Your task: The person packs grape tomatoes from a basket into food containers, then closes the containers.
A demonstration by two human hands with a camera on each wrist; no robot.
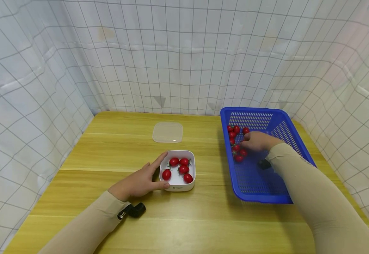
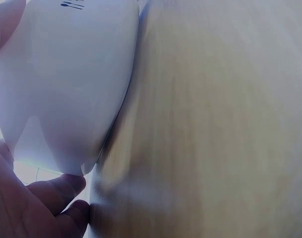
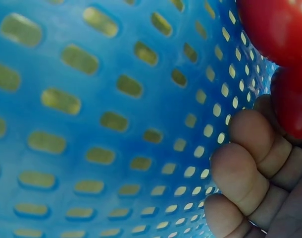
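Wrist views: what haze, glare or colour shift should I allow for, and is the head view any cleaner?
Left wrist: haze pales the table; a bright patch sits on the box near the fingers. Right wrist: the basket looks paler blue than in the head view, and the upper tomato shows highlights. Head: clearer overall, with a small glint on the lid.

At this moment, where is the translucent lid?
In the head view, the lid lies on the table, left of the blue basket, beyond the white container.
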